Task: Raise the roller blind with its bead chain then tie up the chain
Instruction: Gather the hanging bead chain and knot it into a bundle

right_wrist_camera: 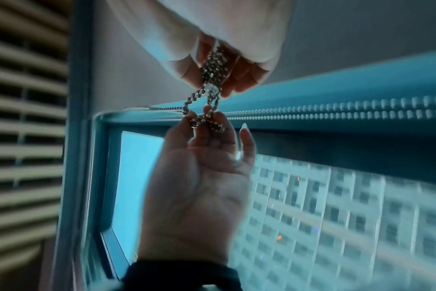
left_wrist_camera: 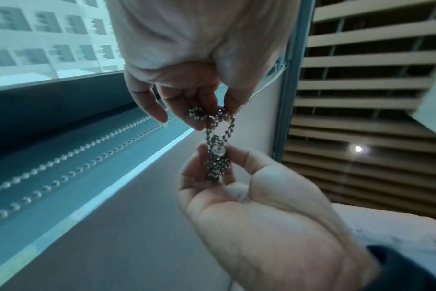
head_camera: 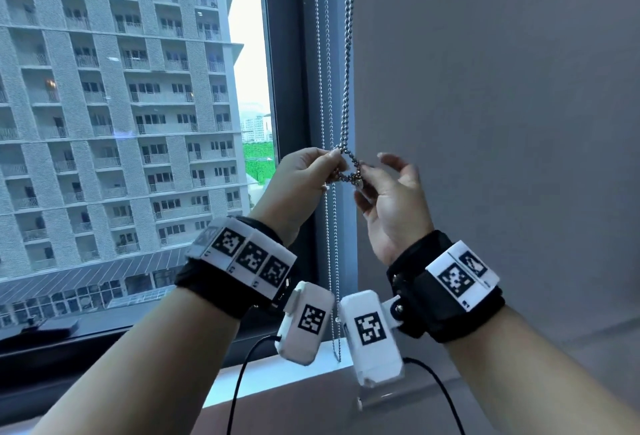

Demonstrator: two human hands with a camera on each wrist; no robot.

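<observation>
1. Hands meet in front of the window post in my head view: my left hand [head_camera: 300, 180] sits at about 9 o'clock of the knot and my right hand [head_camera: 388, 199] at about 3 o'clock.
2. Between them hangs the silver metal bead chain [head_camera: 347, 95], dropping from 12 o'clock down the dark grey window frame [head_camera: 287, 53] and gathering into a small open loop just above a bunched tangle.
3. My left hand's thumb and fingers are curled and pinch the loop's upper left edge; in the left wrist view the left fingers [left_wrist_camera: 202, 102] grip the top of the loop with a small bunch of beads beside them.
4. My right hand pinches the lower bunch of chain [left_wrist_camera: 218, 165] between thumb and fingers, its other fingers spread loosely; a small clear plastic connector [left_wrist_camera: 217, 151] sits at the top of that bunch, just below the loop.
5. In the right wrist view the chain [right_wrist_camera: 212, 65] runs from the right hand's grip at 12 o'clock to the left hand [right_wrist_camera: 202, 177] at 6 o'clock, crossing over itself between them.
6. A second pair of bead strands [head_camera: 329, 261] hangs straight past the hands to the white sill [head_camera: 277, 375] at 6 o'clock.
7. I see a grey wall [head_camera: 502, 105] at 3 o'clock and a tall apartment block [head_camera: 121, 105] through the glass at 9 o'clock.
</observation>
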